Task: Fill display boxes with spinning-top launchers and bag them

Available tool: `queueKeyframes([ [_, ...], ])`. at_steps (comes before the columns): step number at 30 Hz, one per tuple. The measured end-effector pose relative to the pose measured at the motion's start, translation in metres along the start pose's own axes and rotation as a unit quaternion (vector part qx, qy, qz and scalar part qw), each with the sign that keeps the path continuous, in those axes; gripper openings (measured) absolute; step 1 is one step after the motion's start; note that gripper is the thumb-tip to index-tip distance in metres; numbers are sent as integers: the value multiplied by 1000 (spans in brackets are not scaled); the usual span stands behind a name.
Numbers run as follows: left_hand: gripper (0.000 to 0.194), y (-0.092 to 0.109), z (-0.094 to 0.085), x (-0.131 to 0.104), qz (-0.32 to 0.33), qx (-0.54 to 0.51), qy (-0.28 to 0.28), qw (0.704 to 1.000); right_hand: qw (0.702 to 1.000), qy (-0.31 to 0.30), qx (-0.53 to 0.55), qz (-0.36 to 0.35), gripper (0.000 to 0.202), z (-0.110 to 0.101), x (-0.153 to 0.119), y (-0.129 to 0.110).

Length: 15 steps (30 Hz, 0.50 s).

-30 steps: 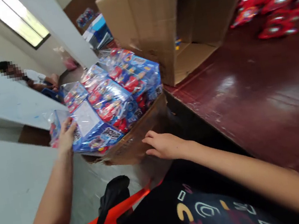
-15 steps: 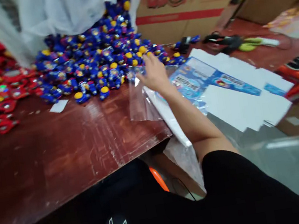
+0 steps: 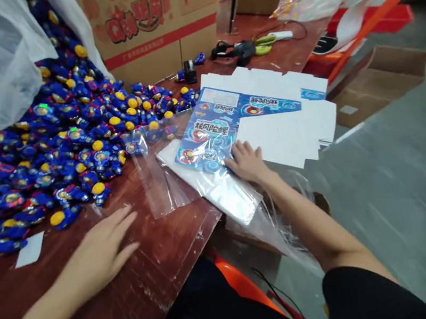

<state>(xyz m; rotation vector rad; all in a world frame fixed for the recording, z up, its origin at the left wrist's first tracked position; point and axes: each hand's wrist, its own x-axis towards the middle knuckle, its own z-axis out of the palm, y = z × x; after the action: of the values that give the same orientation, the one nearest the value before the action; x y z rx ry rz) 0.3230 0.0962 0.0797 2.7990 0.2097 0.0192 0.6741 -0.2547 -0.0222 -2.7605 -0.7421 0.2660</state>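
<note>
The single head-worn camera looks forward and down, close above the hands and table (image 3: pixel 149 266).

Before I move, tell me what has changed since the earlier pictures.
The left hand has let go of the wrapped blue packs and is now open over the dark red table. The right hand has gone from beside the brown carton to the clear plastic bags, then to the flat blue-and-white printed cards. Since the last earlier picture, the blue-and-yellow toy pile looks unmoved.
</note>
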Motion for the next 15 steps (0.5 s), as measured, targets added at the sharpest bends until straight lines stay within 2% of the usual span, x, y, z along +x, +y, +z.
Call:
queueKeyframes([
  [2,71,23,37,77,76,12,-44,996,997,-31,9,-74,78,14,-14,-15],
  [3,73,35,56,109,81,17,-54,995,993,-37,11,-108,73,18,-18,-22],
  [5,72,51,88,153,29,30,-88,995,990,-24,5,-137,70,16,-18,-26],
  [6,70,53,99,164,-5,39,-96,995,992,-8,-3,-129,72,12,-16,-21],
  [8,67,41,113,167,-64,59,-94,992,994,20,-22,-105,85,-1,-9,0],
  [11,65,0,117,143,-126,107,-54,985,991,15,-50,-126,102,-14,0,39],
  [13,64,-25,114,126,-158,131,-45,978,985,19,-61,-159,87,-13,4,53],
  [15,65,-39,110,115,-177,133,-49,974,979,47,-67,-187,61,-9,5,55],
])
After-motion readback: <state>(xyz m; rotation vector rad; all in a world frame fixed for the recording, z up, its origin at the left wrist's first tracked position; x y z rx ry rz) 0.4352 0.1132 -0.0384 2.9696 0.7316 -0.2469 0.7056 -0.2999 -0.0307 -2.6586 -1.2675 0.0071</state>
